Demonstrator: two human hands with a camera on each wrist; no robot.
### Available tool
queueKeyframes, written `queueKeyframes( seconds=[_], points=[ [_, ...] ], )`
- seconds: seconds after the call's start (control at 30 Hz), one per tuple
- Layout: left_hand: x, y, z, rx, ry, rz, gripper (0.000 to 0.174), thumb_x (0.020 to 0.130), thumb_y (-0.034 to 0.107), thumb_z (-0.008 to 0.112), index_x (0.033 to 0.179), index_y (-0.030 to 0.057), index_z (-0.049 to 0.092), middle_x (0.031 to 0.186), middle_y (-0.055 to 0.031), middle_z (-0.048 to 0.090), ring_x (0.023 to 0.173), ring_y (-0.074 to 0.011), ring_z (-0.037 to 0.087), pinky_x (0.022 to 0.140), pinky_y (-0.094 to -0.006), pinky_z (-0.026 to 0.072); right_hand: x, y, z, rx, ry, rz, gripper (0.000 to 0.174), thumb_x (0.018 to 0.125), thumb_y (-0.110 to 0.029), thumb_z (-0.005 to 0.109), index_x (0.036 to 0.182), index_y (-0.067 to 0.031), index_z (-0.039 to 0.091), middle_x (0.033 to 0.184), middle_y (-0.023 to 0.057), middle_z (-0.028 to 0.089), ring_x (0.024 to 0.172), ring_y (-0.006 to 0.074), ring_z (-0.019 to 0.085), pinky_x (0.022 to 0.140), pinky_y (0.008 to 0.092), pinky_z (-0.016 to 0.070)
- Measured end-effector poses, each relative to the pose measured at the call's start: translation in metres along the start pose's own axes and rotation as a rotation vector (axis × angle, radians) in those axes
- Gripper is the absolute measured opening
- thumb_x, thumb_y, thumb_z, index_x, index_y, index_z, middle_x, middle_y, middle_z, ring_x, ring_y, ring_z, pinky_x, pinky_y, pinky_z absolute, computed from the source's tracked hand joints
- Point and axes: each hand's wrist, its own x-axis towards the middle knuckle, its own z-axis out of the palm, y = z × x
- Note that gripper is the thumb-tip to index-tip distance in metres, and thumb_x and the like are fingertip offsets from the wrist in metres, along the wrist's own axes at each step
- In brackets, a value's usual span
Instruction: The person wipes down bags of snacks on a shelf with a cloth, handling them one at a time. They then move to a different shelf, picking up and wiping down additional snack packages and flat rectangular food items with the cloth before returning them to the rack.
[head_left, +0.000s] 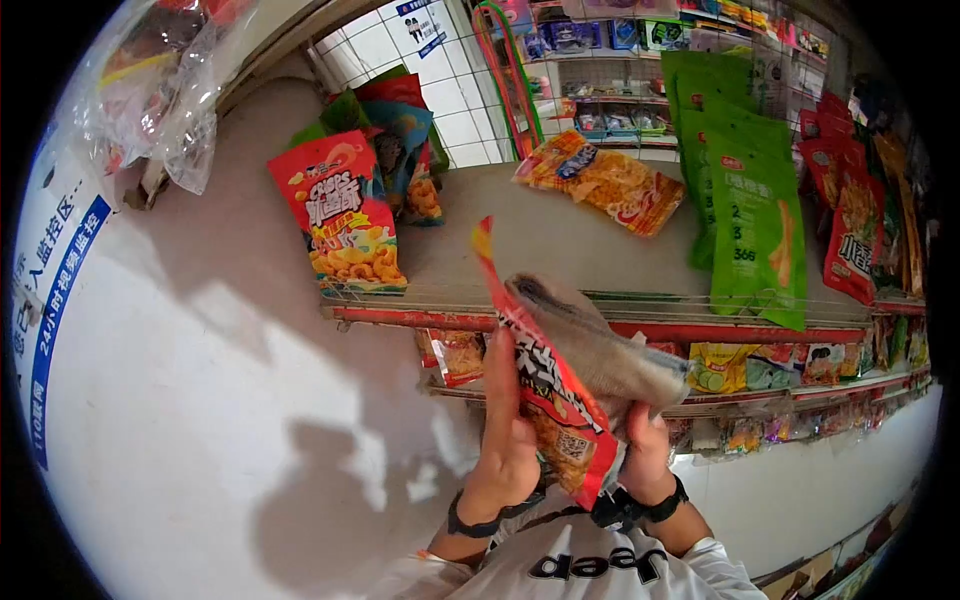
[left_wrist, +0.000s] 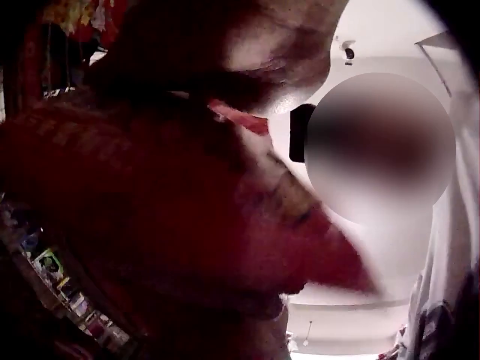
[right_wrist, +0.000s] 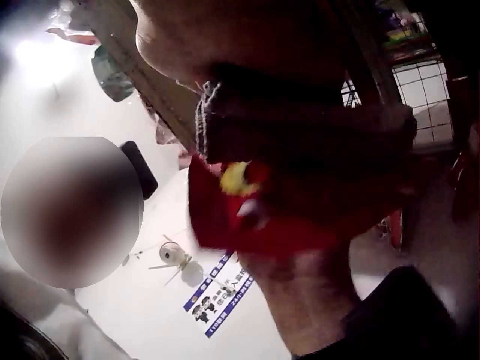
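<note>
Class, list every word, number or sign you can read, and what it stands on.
"Jeep", upside down: white shirt
"CRISPS": red snack bag
"110联网", "24小时视频监控": wall sign's blue strip
"2", "3": green packet
Held packet, other lettering: too small, blurred or partly hidden.

the person wears a pale, whitish top [head_left: 500, 578] with large dark lettering [head_left: 598, 568] reading "jeep" across the front and pale sleeves [head_left: 722, 572]. a black strap [head_left: 474, 522] circles the left wrist, another black band [head_left: 669, 503] the right; the left hand [head_left: 503, 445] and right hand [head_left: 648, 455] are bare.
</note>
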Motion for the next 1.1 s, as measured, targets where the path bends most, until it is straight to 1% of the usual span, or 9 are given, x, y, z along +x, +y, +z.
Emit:
queueKeyframes(
  seconds=[0.1, 0.17, 0.47, 0.63, 0.8, 0.83, 0.97, 1.03, 1.1],
  points=[
    [0.007, -0.001, 0.005, 0.203, -0.03, 0.081, 0.068, 0.082, 0.023, 0.05, 0.128, -0.0061, 0.009, 0.125, -0.0153, 0.028, 0.116, -0.0226, 0.028, 0.098, -0.033, 0.0172, -0.004, -0.001, -0.001, 0.043, -0.009, 0.007, 0.059, 0.08, -0.035, 0.052, 0.124, -0.0017, 0.031, 0.124, 0.0088, 0.038, 0.115, 0.0223, 0.034, 0.097, 0.0362, 0.0241],
    [-0.004, -0.012, -0.001, 0.117, -0.037, -0.159, 0.074, 0.079, 0.025, 0.055, 0.128, -0.0063, 0.009, 0.125, -0.0152, 0.029, 0.113, -0.0225, 0.031, 0.096, -0.0317, 0.021, -0.006, -0.004, -0.003, 0.044, 0.015, 0.031, 0.058, 0.081, -0.037, 0.049, 0.124, -0.0025, 0.032, 0.123, 0.0087, 0.039, 0.113, 0.0225, 0.037, 0.096, 0.0365, 0.0265],
    [0.003, -0.01, -0.015, -0.132, 0.017, -0.311, 0.049, 0.072, 0.024, 0.066, 0.107, -0.0018, 0.043, 0.096, -0.0054, 0.053, 0.085, -0.0115, 0.05, 0.075, -0.0271, 0.0414, -0.008, -0.038, -0.011, 0.347, 0.236, -0.096, 0.056, 0.084, -0.045, 0.039, 0.121, -0.0027, 0.034, 0.121, 0.011, 0.042, 0.108, 0.0263, 0.043, 0.092, 0.0398, 0.0327],
    [-0.003, -0.014, -0.017, -0.291, 0.234, -0.501, 0.031, 0.083, 0.017, 0.051, 0.108, -0.0006, 0.044, 0.102, -0.0035, 0.05, 0.091, -0.0094, 0.045, 0.08, -0.0241, 0.037, -0.046, -0.029, -0.039, -0.22, 0.198, -0.462, 0.057, 0.081, -0.04, 0.046, 0.121, -0.0014, 0.035, 0.122, 0.0129, 0.04, 0.108, 0.0299, 0.042, 0.092, 0.0403, 0.0307],
    [0.003, 0.016, -0.001, -0.5, 0.068, -0.574, 0.046, 0.083, 0.016, 0.05, 0.121, 0.0, 0.032, 0.114, -0.0061, 0.044, 0.106, -0.0144, 0.04, 0.091, -0.0277, 0.0299, 0.001, -0.044, 0.018, -0.832, -0.26, -0.444, 0.08, 0.073, -0.049, 0.053, 0.127, 0.0028, 0.026, 0.132, 0.0188, 0.022, 0.121, 0.0309, 0.024, 0.098, 0.0394, 0.0219],
    [0.003, 0.011, -0.003, -0.528, -0.033, -0.469, 0.05, 0.081, 0.015, 0.051, 0.123, 0.0001, 0.029, 0.117, -0.0067, 0.041, 0.108, -0.0154, 0.038, 0.093, -0.0286, 0.0284, 0.005, -0.048, 0.024, -1.185, -0.169, -0.673, 0.067, 0.079, -0.045, 0.042, 0.121, 0.0064, 0.033, 0.127, 0.0243, 0.031, 0.118, 0.0365, 0.029, 0.098, 0.0411, 0.0188],
    [0.004, 0.013, -0.008, -0.456, -0.371, -0.303, 0.074, 0.073, 0.009, 0.059, 0.13, 0.0023, 0.012, 0.128, -0.0079, 0.028, 0.118, -0.0172, 0.028, 0.097, -0.031, 0.0221, 0.002, -0.036, 0.008, -1.058, -0.059, -0.487, 0.033, 0.07, -0.009, 0.046, 0.099, 0.0009, 0.056, 0.108, 0.0188, 0.052, 0.103, 0.0355, 0.046, 0.091, 0.0367, 0.0317],
    [-0.006, 0.012, -0.004, -0.496, -0.438, -0.487, 0.074, 0.074, -0.002, 0.055, 0.131, 0.0074, 0.01, 0.127, -0.007, 0.029, 0.118, -0.0164, 0.028, 0.097, -0.0308, 0.0232, 0.0, -0.033, 0.013, -1.029, -0.037, -0.469, 0.034, 0.07, -0.009, 0.045, 0.101, 0.0007, 0.055, 0.109, 0.0187, 0.051, 0.104, 0.0351, 0.046, 0.091, 0.037, 0.0313],
    [-0.014, 0.0, 0.007, -0.455, -0.497, -0.325, 0.074, 0.075, -0.004, 0.054, 0.132, 0.0103, 0.008, 0.129, -0.0045, 0.027, 0.118, -0.0152, 0.027, 0.096, -0.0312, 0.0248, -0.001, -0.034, 0.019, -1.107, -0.07, -0.52, 0.036, 0.07, -0.013, 0.045, 0.102, 0.0005, 0.055, 0.109, 0.0187, 0.051, 0.105, 0.0346, 0.046, 0.092, 0.0379, 0.0303]
  ],
)
